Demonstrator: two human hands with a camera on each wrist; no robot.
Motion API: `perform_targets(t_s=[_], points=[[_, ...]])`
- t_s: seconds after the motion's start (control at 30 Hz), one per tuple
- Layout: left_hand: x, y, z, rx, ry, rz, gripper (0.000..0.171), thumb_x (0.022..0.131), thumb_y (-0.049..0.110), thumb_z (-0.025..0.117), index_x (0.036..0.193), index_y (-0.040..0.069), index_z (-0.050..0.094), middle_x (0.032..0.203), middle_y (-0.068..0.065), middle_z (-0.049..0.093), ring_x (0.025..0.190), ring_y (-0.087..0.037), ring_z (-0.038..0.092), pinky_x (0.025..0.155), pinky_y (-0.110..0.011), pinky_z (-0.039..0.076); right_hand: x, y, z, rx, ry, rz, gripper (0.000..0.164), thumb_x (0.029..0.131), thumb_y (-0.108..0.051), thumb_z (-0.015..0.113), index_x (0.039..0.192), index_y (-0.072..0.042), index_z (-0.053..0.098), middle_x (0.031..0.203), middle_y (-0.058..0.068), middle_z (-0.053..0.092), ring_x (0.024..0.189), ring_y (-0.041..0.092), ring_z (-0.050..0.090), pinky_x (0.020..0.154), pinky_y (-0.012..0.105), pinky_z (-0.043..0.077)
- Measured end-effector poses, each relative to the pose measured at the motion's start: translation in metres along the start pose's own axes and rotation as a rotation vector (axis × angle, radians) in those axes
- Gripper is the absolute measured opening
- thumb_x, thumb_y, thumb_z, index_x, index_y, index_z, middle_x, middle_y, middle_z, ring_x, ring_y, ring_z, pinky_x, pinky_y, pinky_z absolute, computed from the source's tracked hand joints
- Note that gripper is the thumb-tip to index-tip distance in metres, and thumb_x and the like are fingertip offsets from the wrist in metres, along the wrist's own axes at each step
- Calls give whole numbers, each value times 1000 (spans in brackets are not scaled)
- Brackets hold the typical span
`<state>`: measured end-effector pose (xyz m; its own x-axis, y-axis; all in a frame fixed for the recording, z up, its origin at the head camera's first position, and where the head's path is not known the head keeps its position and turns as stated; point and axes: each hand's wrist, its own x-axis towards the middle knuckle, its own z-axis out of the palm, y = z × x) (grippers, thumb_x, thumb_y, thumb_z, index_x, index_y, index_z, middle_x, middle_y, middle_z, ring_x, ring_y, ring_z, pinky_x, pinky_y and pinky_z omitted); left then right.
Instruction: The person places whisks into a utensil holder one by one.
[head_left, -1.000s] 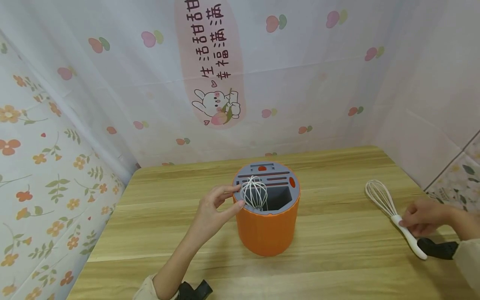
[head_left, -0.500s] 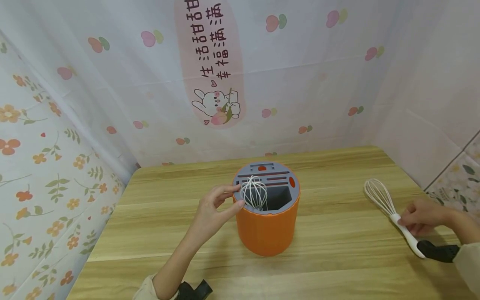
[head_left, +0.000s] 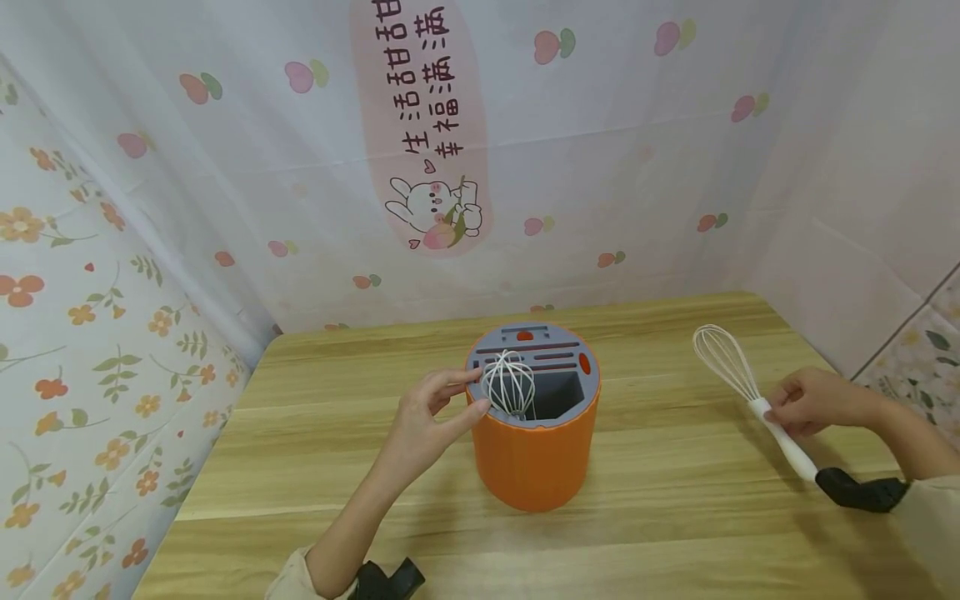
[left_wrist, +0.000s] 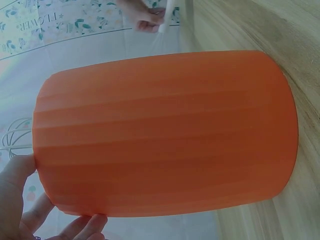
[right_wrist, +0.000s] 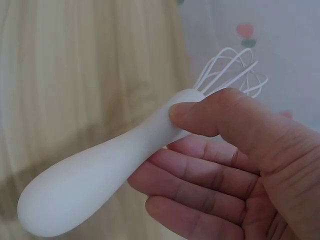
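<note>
Pinching white whisk (right_wrist: 145, 133) at right with right hand (head_left: 810, 404); touching orange holder (head_left: 532, 467) from left with spread left hand (head_left: 425, 419), near second whisk (head_left: 510, 385) standing inside.

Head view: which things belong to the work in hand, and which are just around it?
In the work:
whisk, held by the right hand
orange holder, touched by the left hand
second whisk, in the holder, likely

Just around:
table
curtain

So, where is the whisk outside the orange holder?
In the head view, the whisk is on the right, its white handle pinched in the right hand, with the orange holder further left.
</note>
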<state>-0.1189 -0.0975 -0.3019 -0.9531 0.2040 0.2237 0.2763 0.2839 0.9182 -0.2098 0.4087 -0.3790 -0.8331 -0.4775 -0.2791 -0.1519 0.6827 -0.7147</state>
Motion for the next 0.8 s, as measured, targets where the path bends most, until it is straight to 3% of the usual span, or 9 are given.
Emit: perform_targets(t_s=[0.27, 0.6, 0.8], points=[[1, 1, 0, 2, -1, -5, 32, 84, 8, 67, 116, 4, 62, 118, -10, 55, 111, -26, 54, 101, -44, 35, 12, -47, 3, -74, 45, -76, 14, 87, -9, 62, 85, 5, 60, 68, 2, 62, 59, 10, 58, 53, 27, 52], [1, -1, 0, -4, 2, 1, 32, 84, 7, 67, 115, 3, 62, 118, -9, 55, 111, -26, 54, 101, -44, 35, 19, -111, 16, -230, 142, -271, 7, 81, -10, 69, 82, -6, 64, 70, -7, 62, 62, 6, 57, 54, 23, 49], [1, -1, 0, -1, 2, -1, 32, 84, 8, 67, 115, 4, 62, 118, -9, 55, 111, -25, 54, 101, -42, 36, 18, -144, 24, -256, 133, -368, 6, 81, -13, 70, 83, -11, 64, 72, -12, 63, 65, 4, 59, 57, 23, 50]])
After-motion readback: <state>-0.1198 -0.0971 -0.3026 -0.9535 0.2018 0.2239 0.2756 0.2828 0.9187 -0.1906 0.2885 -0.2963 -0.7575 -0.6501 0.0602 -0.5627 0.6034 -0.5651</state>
